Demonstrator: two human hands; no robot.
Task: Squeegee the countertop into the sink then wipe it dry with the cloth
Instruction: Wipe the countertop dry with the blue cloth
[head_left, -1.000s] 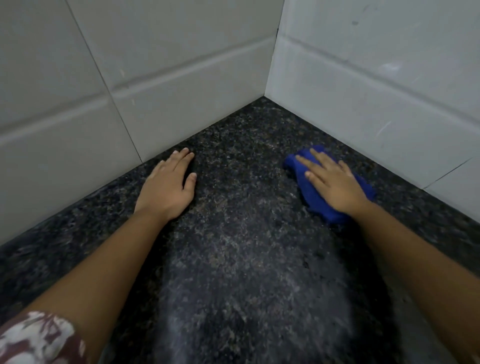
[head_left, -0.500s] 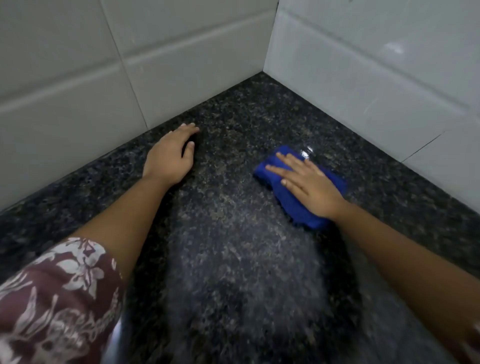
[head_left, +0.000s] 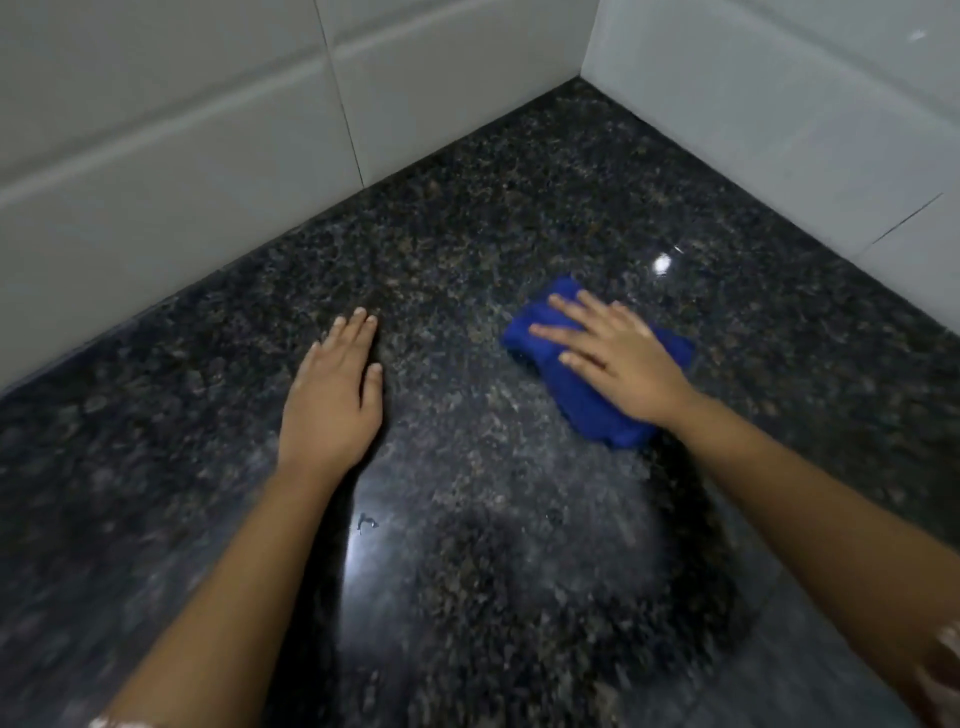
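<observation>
A dark speckled granite countertop (head_left: 467, 234) fills the view, running into a corner of white tiled walls. A folded blue cloth (head_left: 576, 395) lies on it right of centre. My right hand (head_left: 618, 358) presses flat on the cloth with straight, spread fingers. My left hand (head_left: 332, 400) rests flat on the bare stone to the left of the cloth, fingers straight and together. No squeegee or sink is in view.
White tiled walls (head_left: 182, 156) close off the counter at the left and at the back right (head_left: 779, 130), meeting in the far corner. A small water droplet (head_left: 366, 522) sits on the stone near my left forearm.
My right hand has slid the blue cloth away from the right wall, toward me and the counter's middle. My left hand has drawn back from the left wall, still flat.
</observation>
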